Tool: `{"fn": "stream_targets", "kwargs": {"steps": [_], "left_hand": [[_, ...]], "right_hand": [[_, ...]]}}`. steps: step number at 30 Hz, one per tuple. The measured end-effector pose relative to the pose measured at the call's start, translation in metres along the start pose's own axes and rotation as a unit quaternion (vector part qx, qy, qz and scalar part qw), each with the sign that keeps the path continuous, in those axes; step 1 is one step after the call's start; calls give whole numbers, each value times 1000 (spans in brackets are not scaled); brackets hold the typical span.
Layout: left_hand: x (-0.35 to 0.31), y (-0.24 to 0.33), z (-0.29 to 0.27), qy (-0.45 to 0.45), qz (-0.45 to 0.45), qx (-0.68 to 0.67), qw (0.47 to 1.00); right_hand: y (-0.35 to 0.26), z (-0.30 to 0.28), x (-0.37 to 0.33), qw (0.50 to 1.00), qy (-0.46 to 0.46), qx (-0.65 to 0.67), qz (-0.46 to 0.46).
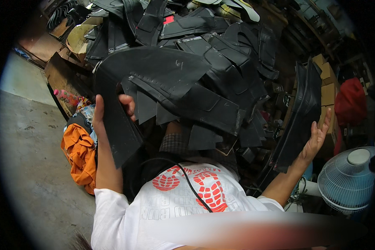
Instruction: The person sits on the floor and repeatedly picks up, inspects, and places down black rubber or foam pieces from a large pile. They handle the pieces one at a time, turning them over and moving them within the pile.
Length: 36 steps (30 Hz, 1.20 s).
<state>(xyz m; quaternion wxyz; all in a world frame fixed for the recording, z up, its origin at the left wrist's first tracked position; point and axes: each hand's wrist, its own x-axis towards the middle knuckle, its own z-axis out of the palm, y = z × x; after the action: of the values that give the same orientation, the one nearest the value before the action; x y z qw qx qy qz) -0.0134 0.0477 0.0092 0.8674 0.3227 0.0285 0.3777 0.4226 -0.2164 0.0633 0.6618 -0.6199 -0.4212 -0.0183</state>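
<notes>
My left hand (125,105) grips a large curved black sheet (154,62), leather-like, with chalk marks on it. The thumb is on its outer side and the fingertips show at the inner edge. Other black cut panels (212,106) with pressed seams and jagged edges lie with it, over my lap. On the right, my right hand (316,141) has its fingers stretched out and apart. Its palm side is against the edge of an upright stack of black panels (298,112); whether the thumb goes behind the stack is hidden.
A heap of similar black panels (187,25) spreads in front of me. An orange cloth (80,152) and a pink bottle (64,96) are on the left. To the right are a fan (348,179), cardboard boxes (327,89) and a red bag (351,102).
</notes>
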Motion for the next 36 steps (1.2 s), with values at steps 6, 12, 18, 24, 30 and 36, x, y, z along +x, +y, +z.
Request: {"fn": "stream_targets", "kwargs": {"steps": [6,12,18,24,30,36], "left_hand": [[68,4,34,64,-43,-61,995],[176,-20,63,-9,-119,37,992],[301,-99,76,-16,-157,30,987],[383,-189,76,-17,-77,38,996],[421,-244,74,87,-17,-14,996],[440,-245,77,77,-49,-8,996]], "right_hand": [[6,-6,-4,999,25,-27,4],[7,-8,-14,997,63,-43,23],[11,-17,-22,993,69,-87,38],[25,-22,-29,992,68,-97,49],[35,-20,-33,988,90,-91,88],[41,-20,-34,988,91,-92,88]]}}
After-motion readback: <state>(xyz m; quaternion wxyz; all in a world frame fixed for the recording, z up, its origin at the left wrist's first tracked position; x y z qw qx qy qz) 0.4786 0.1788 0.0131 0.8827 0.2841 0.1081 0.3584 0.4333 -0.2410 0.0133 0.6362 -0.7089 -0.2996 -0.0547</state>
